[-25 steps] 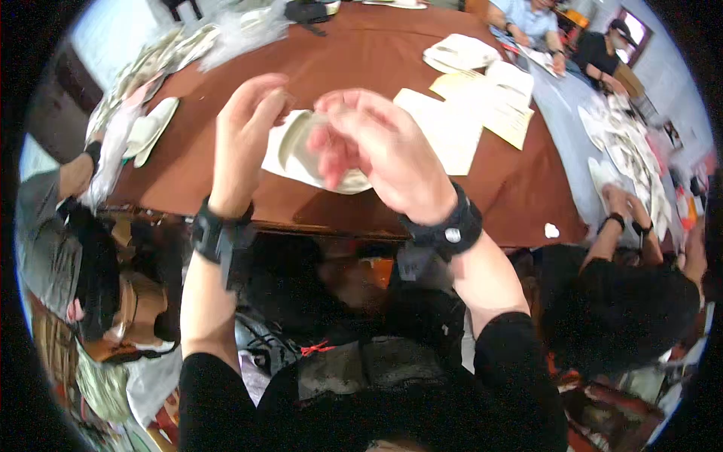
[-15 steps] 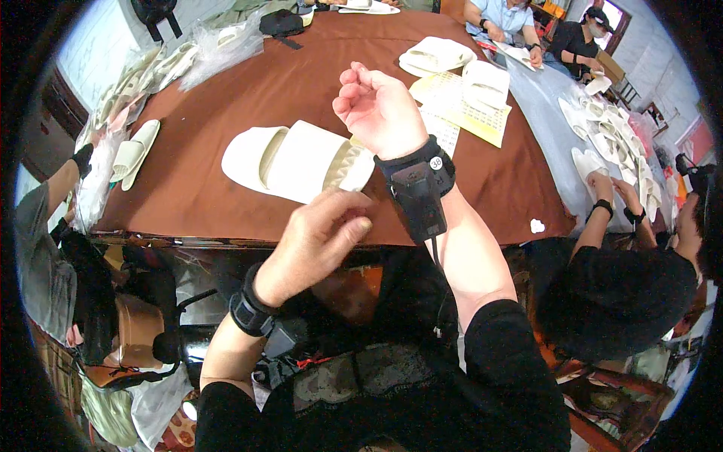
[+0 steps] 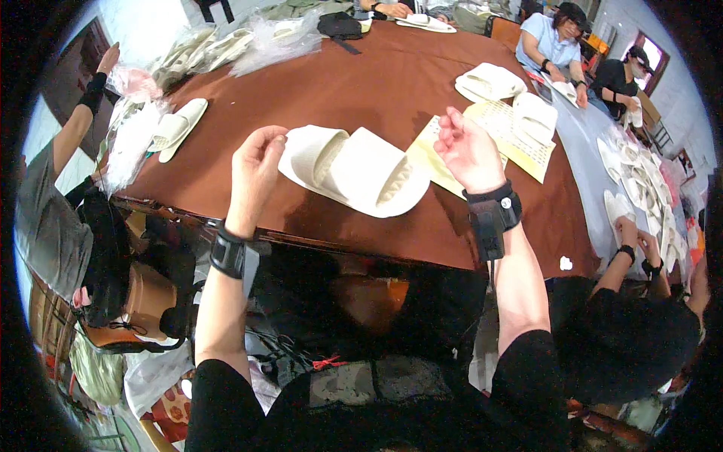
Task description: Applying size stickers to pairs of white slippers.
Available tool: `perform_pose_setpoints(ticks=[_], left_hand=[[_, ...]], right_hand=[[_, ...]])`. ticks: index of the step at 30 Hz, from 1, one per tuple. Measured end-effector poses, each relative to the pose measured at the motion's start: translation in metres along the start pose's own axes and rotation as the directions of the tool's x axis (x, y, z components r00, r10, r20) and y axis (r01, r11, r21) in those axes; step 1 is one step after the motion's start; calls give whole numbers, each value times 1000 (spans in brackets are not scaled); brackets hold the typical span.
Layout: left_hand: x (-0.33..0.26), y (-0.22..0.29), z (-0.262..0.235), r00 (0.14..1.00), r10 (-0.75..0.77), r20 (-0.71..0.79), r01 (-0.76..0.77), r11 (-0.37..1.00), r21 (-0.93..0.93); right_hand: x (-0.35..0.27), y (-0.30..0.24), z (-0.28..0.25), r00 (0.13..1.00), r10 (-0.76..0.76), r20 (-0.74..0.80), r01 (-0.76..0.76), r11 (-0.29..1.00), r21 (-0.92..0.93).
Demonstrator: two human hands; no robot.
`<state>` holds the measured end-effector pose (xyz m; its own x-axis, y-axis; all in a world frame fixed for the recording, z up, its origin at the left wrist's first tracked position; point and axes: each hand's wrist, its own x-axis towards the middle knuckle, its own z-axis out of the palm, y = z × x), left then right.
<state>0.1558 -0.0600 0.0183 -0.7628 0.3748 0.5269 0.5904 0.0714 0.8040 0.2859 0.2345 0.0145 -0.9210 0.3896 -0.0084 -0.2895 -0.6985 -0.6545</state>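
Head view: the left hand point(image 3: 256, 167), fingertips bent inward, is at the slipper point(image 3: 369, 167)'s left end, grip unclear; right hand point(image 3: 473, 157) palm up, fingers loosely apart; slipper between them, over the table point(image 3: 339, 84).

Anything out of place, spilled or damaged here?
A small white scrap lies near the brown tablecloth's front right corner, odd for lying alone, away from the nearest cream slipper; its nature is unclear. I see no spill or damage.
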Motion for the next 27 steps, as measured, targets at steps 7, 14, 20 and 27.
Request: perform_pose_setpoints(ticks=[7, 14, 20, 27], left_hand=[[16, -72, -15, 988, -151, -9, 149, 962, 230], [7, -77, -9, 992, -123, -36, 128, 973, 191], [4, -69, -14, 986, -166, -33, 170, 971, 170], [1, -67, -16, 986, -163, 33, 163, 987, -4]], right_hand=[[-8, 20, -14, 999, 5, 36, 15, 839, -544], [-15, 34, -5, 980, 40, 196, 121, 661, -741], [-22, 36, 11, 944, 150, 293, 118, 677, -726], [-28, 37, 20, 894, 184, 409, 130, 767, -629]])
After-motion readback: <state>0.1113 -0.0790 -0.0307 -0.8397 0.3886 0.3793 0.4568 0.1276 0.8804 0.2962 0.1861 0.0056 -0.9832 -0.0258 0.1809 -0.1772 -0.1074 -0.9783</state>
